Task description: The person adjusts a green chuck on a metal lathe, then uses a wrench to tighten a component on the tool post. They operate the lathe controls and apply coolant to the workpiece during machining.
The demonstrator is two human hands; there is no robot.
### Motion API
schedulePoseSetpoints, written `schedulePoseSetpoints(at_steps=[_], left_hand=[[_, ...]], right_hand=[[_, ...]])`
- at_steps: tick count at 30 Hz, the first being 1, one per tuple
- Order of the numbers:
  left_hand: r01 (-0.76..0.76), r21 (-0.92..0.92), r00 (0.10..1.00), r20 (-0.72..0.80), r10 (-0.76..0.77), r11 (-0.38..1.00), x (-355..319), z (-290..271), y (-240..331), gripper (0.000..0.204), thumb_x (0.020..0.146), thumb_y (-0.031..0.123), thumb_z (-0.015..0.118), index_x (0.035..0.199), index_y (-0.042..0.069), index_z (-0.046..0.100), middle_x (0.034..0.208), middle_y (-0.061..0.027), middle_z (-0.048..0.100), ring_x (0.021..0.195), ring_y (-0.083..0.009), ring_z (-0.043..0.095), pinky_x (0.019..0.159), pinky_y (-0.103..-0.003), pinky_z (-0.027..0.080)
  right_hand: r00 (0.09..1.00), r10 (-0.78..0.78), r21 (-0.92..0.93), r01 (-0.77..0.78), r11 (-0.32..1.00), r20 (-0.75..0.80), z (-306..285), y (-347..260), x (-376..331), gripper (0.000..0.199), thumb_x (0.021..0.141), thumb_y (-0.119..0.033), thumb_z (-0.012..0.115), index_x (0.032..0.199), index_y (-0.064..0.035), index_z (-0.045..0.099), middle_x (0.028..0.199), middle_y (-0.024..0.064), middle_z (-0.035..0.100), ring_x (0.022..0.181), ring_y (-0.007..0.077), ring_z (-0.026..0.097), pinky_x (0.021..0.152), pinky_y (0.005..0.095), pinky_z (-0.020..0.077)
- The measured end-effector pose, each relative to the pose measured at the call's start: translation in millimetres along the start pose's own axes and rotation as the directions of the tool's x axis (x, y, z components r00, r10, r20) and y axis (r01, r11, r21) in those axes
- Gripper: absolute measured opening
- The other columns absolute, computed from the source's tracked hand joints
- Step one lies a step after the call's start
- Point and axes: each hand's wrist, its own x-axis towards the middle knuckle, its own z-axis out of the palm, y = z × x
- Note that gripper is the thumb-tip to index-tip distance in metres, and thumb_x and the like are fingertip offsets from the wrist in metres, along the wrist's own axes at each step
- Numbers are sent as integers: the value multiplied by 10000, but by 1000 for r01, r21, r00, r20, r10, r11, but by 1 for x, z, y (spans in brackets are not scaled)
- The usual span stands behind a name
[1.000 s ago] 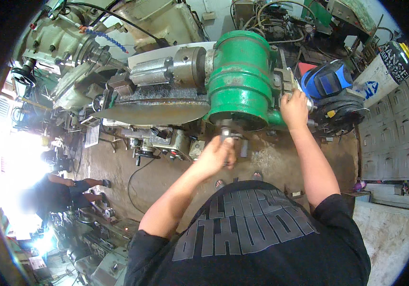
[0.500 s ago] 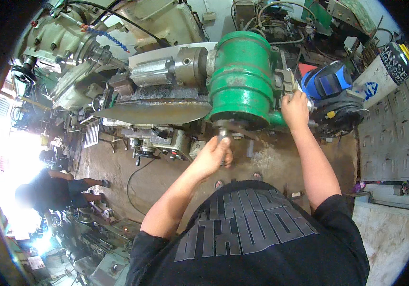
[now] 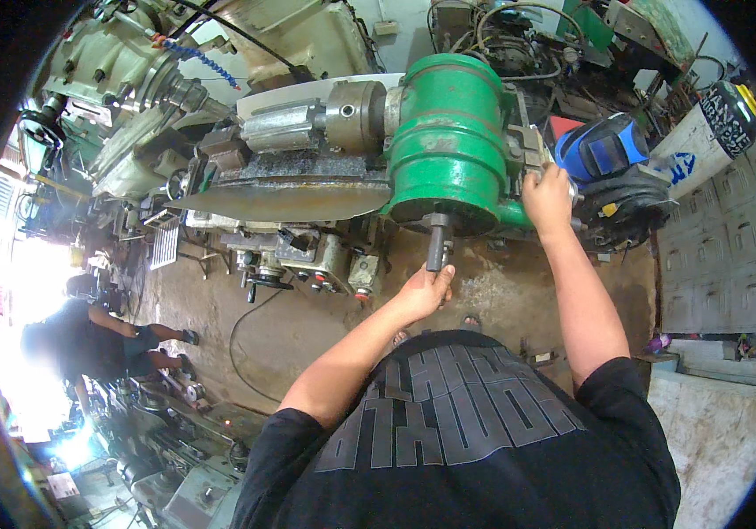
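In front of me is a green drum-shaped machine housing (image 3: 444, 132), with a dark metal crank (image 3: 438, 242) sticking out of its near face. My left hand (image 3: 428, 291) is closed round the crank's near end; the grip itself is mostly hidden by the fingers. At the housing's right side, my right hand (image 3: 548, 198) is curled over a small metal part that I cannot make out. A steel chuck (image 3: 354, 117) adjoins the housing's left side. Clamped in line with it lies a toothed, shiny metal cylinder (image 3: 281, 129).
A curved metal sheet (image 3: 290, 203) runs along the machine's near side, above a control box (image 3: 316, 256). A blue-and-black welding helmet (image 3: 605, 150) and a gas cylinder (image 3: 708, 137) stand to the right, beside grey lockers (image 3: 726, 238). Another person (image 3: 87, 344) is at the far left.
My left hand has moved right with the crank, which now points toward me. The right hand stays nearly where it was at the housing's side.
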Motion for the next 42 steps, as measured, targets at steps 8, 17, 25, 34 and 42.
schedulePoseSetpoints(at_steps=[8, 17, 25, 34, 42], left_hand=[[76, 74, 975, -214, -59, 994, -36, -43, 27, 391, 1094, 391, 496, 1061, 2, 517, 710, -63, 618, 621, -167, 596, 614, -357, 493], [-151, -492, 977, 59, 205, 857, -27, 5, 66, 345, 1129, 384, 414, 1024, 56, 440, 703, -48, 539, 631, -166, 554, 623, -346, 495], [-23, 84, 1000, 3, 23, 996, 1, -2, 3, 488, 1078, 477, 508, 1102, -11, 509, 748, -76, 668, 673, -164, 650, 606, -380, 527], [-29, 204, 972, -222, 75, 978, -12, -36, -6, 457, 1059, 407, 548, 1006, -46, 518, 731, -147, 678, 719, -279, 692, 696, -423, 531], [-136, 292, 937, -272, 219, 947, -9, -43, -9, 520, 1027, 412, 590, 1049, -101, 510, 892, -320, 679, 888, -439, 695, 787, -478, 539]], right_hand=[[999, 32, -5, -32, 999, 0, -12, 0, -2, 381, 932, -301, 582, 1117, 33, 581, 1105, 257, 593, 1022, 457, 621, 852, 545, 545], [1000, 16, 4, -16, 1000, -16, -9, -6, 1, 347, 941, -278, 580, 1110, 25, 576, 1078, 249, 604, 1016, 435, 634, 867, 540, 544], [996, -38, 101, 47, 994, -84, -1, 9, -3, 322, 971, -211, 571, 1172, 39, 595, 1107, 269, 627, 1021, 451, 621, 883, 514, 518], [987, -40, 685, 135, 716, -153, -113, -93, -39, 219, 1044, -176, 518, 1030, 20, 615, 905, 133, 640, 811, 218, 602, 747, 335, 488], [665, -603, 705, 159, 691, 441, -143, -206, -92, 202, 982, -151, 562, 856, 8, 560, 740, 182, 555, 708, 398, 588, 648, 441, 473]])
